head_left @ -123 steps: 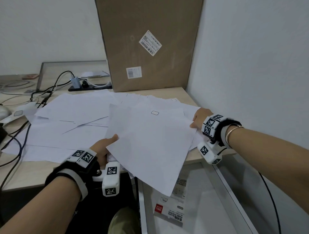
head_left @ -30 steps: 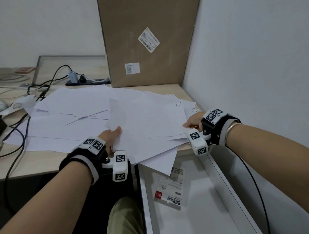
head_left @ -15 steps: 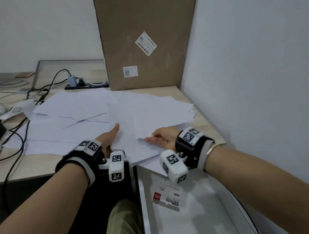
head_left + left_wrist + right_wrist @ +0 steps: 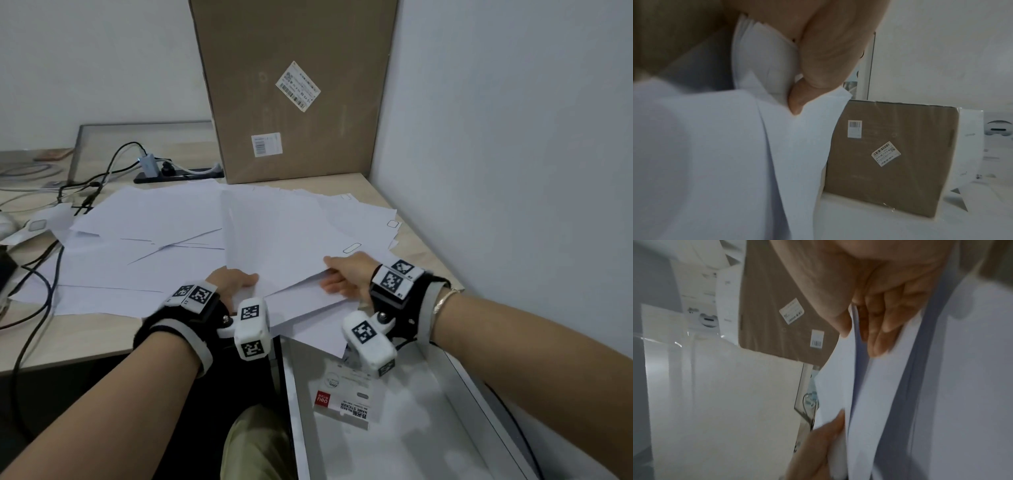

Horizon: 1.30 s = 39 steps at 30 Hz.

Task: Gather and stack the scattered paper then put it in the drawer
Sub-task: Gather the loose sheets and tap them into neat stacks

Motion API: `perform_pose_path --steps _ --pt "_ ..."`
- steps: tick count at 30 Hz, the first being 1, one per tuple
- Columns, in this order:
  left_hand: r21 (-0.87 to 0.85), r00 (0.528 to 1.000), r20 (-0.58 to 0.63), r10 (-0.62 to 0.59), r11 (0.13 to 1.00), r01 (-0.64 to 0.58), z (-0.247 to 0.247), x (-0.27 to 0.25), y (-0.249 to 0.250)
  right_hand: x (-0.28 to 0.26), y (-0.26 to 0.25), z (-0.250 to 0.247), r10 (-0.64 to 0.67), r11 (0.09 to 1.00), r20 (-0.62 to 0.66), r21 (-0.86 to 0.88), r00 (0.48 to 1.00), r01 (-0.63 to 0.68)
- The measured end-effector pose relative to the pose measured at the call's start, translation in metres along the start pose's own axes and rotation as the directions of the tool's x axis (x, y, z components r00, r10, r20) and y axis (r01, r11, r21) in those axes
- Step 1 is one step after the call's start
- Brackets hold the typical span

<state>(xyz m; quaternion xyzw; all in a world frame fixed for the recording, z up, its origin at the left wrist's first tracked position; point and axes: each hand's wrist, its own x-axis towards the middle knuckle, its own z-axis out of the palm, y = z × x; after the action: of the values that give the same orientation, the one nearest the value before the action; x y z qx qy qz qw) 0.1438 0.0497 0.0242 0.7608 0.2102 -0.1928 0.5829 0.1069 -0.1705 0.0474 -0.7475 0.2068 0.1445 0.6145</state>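
paper (image 4: 281,240) lies scattered in overlapping white sheets over the wooden counter (image 4: 424,260), and a partly gathered bundle sits at the near edge, its corner hanging out over the open drawer (image 4: 404,442) below. the left hand (image 4: 233,279) grips the bundle's left side, thumb on top and fingers (image 4: 797,99) curled beneath the sheets, as the left wrist view shows. the right hand (image 4: 347,274) holds the bundle's right side, thumb over the top sheet and fingers (image 4: 877,331) tucked in between the layers, so the sheets fan apart there. inside the white drawer lies a packet of name stickers (image 4: 342,397) with a red corner, right under the overhanging paper. a large cardboard box (image 4: 294,89) with two labels stands upright at the back of the counter against the white wall (image 4: 513,137), and the far sheets reach almost to its base. to the left of the box a black power strip (image 4: 178,174) lies with a plug and cables (image 4: 37,274) trailing from it across the counter's left side, some running under or beside the loose sheets. a framed panel (image 4: 144,137) leans against the wall behind the strip. the person's knee (image 4: 257,442) shows just left of the drawer.
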Motion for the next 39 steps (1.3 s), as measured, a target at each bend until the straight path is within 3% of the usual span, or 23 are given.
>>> perform_pose_path --steps 3,7,11,13,18,20,24,28,33,35,39 --pt "-0.107 1.000 -0.018 0.006 0.994 -0.008 0.000 -0.002 -0.001 0.010 0.005 -0.040 -0.041 0.999 -0.230 0.003 0.972 0.043" --pt "-0.157 0.999 -0.026 0.031 0.987 -0.035 -0.004 -0.008 -0.003 0.014 0.016 -0.067 -0.034 0.998 -0.343 -0.068 0.939 0.012" --pt "-0.101 1.000 0.019 0.020 0.995 -0.018 -0.007 -0.016 -0.004 0.010 0.021 -0.061 0.097 0.975 -0.128 0.214 0.987 -0.068" --pt "-0.076 0.999 0.033 -0.010 0.997 0.012 -0.007 -0.020 -0.004 0.009 0.019 -0.054 0.111 0.961 -0.073 0.260 0.991 -0.089" --pt "-0.046 1.000 0.023 -0.014 0.999 0.015 -0.006 -0.023 -0.003 0.018 0.012 -0.049 0.011 0.983 -0.167 0.184 0.986 0.021" --pt "-0.062 0.998 0.043 -0.036 0.997 0.039 -0.008 -0.023 -0.002 0.018 0.010 -0.053 -0.014 0.972 -0.209 0.227 0.978 0.062" --pt "-0.049 0.995 0.083 -0.054 0.997 0.058 -0.010 -0.018 -0.003 0.019 0.006 -0.064 0.011 0.942 -0.152 0.333 0.988 0.041" --pt "-0.043 0.991 0.121 -0.061 0.997 0.067 -0.012 -0.012 -0.007 0.030 0.000 -0.074 -0.007 0.942 -0.121 0.333 0.993 0.047" --pt "-0.121 0.983 0.174 -0.064 0.989 0.086 -0.016 -0.004 -0.012 0.041 -0.010 -0.085 -0.058 0.889 -0.013 0.455 0.998 0.057" --pt "-0.125 0.980 0.192 -0.055 0.989 0.080 -0.018 -0.001 -0.013 0.043 -0.011 -0.088 -0.076 0.912 0.011 0.405 0.997 0.065" --pt "-0.079 0.983 0.175 -0.061 0.994 0.076 -0.017 -0.001 -0.012 0.057 -0.005 -0.083 -0.056 0.979 -0.101 0.189 0.993 0.074"
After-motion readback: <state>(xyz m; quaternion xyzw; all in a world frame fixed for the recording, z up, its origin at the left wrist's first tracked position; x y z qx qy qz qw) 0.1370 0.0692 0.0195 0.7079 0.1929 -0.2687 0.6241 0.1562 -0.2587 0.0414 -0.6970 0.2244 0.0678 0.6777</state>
